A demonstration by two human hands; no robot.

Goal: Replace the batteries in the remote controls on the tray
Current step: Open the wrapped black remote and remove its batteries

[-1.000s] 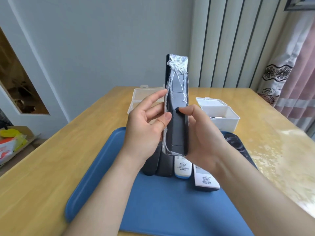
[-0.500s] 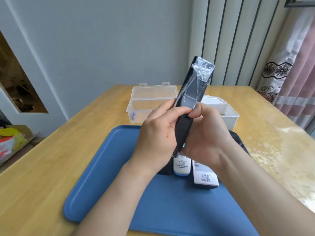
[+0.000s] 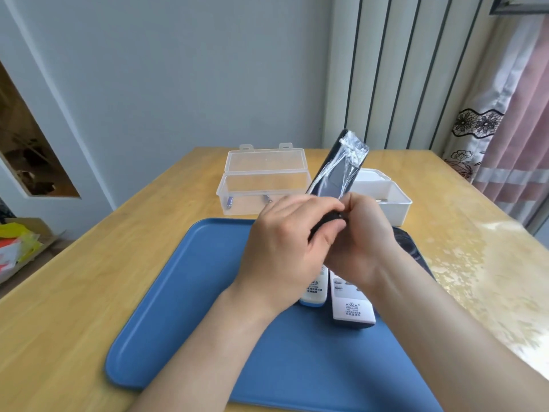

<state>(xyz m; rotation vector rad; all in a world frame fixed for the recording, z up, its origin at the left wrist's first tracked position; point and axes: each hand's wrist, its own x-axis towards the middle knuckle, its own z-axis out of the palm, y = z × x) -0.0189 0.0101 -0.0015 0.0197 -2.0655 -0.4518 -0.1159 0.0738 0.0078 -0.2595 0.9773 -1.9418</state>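
Black film-wrapped remote (image 3: 338,173), gripped by left hand (image 3: 282,248) and right hand (image 3: 362,239); two white remotes (image 3: 352,304) on tray (image 3: 184,292).

Both bare forearms are reaching in from the lower edge and meeting in the middle, where the left hand (image 3: 282,251) and the right hand (image 3: 364,242) are curling round the lower end of a tilted black remote (image 3: 335,173), fingertips touching each other.

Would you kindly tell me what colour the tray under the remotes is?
The tray is plain blue, best seen in the head view.
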